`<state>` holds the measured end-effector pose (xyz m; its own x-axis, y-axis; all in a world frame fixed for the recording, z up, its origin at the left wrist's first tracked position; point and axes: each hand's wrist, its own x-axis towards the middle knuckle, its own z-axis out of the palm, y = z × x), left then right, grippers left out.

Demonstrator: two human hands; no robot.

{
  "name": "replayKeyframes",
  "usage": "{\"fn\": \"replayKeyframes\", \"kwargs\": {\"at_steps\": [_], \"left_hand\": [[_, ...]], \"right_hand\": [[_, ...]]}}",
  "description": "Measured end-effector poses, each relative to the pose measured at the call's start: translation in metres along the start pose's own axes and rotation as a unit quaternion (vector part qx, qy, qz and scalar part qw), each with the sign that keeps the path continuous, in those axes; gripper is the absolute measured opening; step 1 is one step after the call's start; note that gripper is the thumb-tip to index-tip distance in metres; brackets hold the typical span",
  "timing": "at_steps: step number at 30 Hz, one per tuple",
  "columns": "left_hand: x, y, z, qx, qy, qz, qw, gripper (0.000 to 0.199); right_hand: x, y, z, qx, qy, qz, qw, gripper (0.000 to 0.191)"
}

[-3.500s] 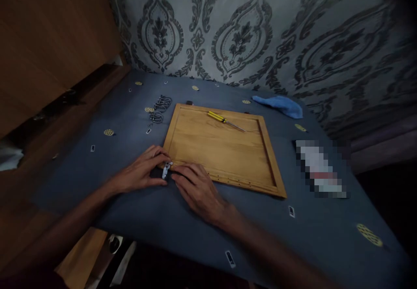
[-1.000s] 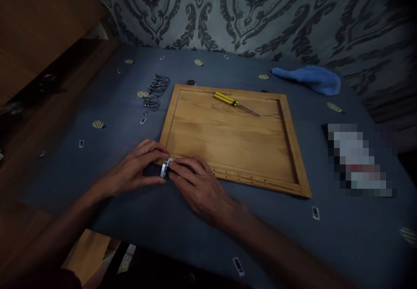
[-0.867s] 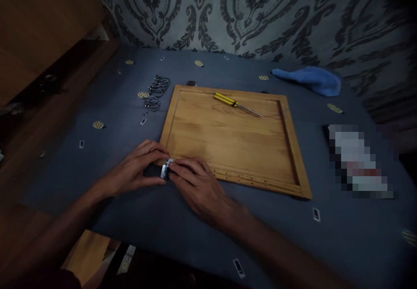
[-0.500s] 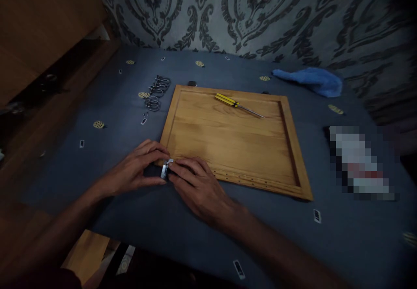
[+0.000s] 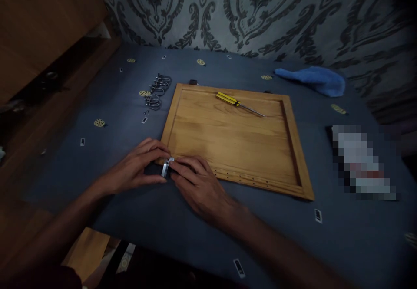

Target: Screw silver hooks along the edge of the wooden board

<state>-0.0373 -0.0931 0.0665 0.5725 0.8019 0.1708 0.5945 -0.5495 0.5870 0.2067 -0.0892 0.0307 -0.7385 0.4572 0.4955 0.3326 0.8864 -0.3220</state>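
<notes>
A small shiny metal fitting (image 5: 166,167), bent like a hinge or bracket, sits at the near left corner of a framed wooden panel (image 5: 228,141). My left hand (image 5: 137,165) pinches the fitting between thumb and fingers, its fingertips also by the panel's corner. From the other side, the curled fingers of my right hand (image 5: 200,187) press against the same fitting; their tips are partly hidden. Several small dark holes run along the panel's near edge, right of my right hand. On the panel's far part lies a screwdriver (image 5: 239,103) with a yellow and black handle.
Left of the panel, several looped metal pieces (image 5: 156,91) lie in a row beside tiny screws (image 5: 146,113). A blue cloth (image 5: 321,81) rests at the back right. A blurred-out packet (image 5: 363,163) lies on the right. Wooden furniture (image 5: 48,24) borders the left side.
My hands keep nearly the same hold on the metal fitting. The view has shifted slightly; the things on the table lie as before.
</notes>
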Motion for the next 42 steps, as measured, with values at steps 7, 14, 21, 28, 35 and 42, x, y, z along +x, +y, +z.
{"fn": "replayKeyframes", "kwargs": {"at_steps": [7,14,21,28,35,42], "left_hand": [[0.0004,-0.0003,-0.0008,-0.001,-0.002,0.006,1.000,0.036],[-0.0005,-0.0015,-0.0006,-0.012,-0.002,0.003,1.000,0.037],[0.0009,-0.0007,-0.0005,-0.015,-0.006,0.000,1.000,0.036],[0.0004,-0.0012,-0.0008,-0.012,-0.008,0.002,1.000,0.036],[0.0009,-0.0013,-0.0009,-0.021,-0.009,-0.007,1.000,0.037],[0.0010,-0.0011,-0.0010,-0.012,-0.008,0.000,1.000,0.037]], "right_hand": [[0.0000,-0.0006,0.0002,-0.003,0.004,-0.002,1.000,0.023],[0.0012,-0.0007,0.0001,-0.011,0.011,-0.005,1.000,0.027],[0.0007,-0.0002,0.0003,-0.011,0.015,-0.008,1.000,0.027],[0.0011,-0.0005,-0.0008,-0.012,0.008,-0.007,1.000,0.024],[0.0016,-0.0009,-0.0029,-0.003,0.019,-0.011,1.000,0.022],[0.0015,-0.0012,-0.0007,-0.011,0.008,-0.008,1.000,0.022]]}}
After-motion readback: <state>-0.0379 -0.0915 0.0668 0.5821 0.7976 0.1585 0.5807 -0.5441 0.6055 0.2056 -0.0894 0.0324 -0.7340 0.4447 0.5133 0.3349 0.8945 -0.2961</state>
